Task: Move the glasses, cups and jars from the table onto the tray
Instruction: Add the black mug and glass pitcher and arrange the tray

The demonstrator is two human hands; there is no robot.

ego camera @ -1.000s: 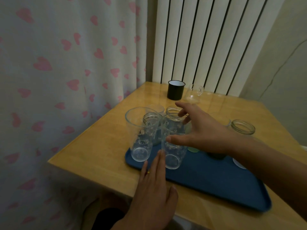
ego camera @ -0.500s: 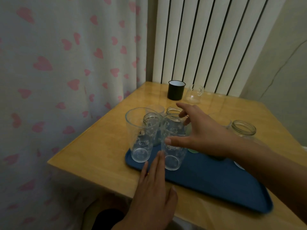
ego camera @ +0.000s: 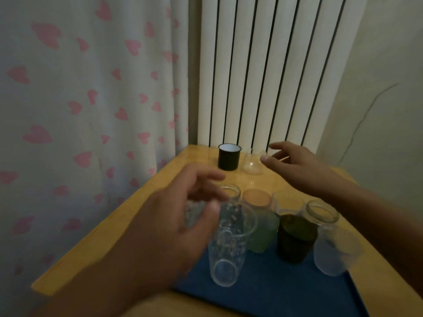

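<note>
**Wooden table by the radiator, tray half filled**

Wooden table (ego camera: 146, 216) carries a blue tray (ego camera: 274, 291) crowded with glasses and jars. My right hand (ego camera: 295, 165) reaches with spread fingers, empty, beside the clear cup (ego camera: 253, 162); the black mug (ego camera: 229, 159) stands next to it. My left hand (ego camera: 174, 227) hovers, blurred and loosely spread, over the front glass (ego camera: 225, 255).

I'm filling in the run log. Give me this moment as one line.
stage: reaching | right hand: open, beside small clear glass cup | left hand: open, blurred | black enamel mug: on table, off blue tray
</note>
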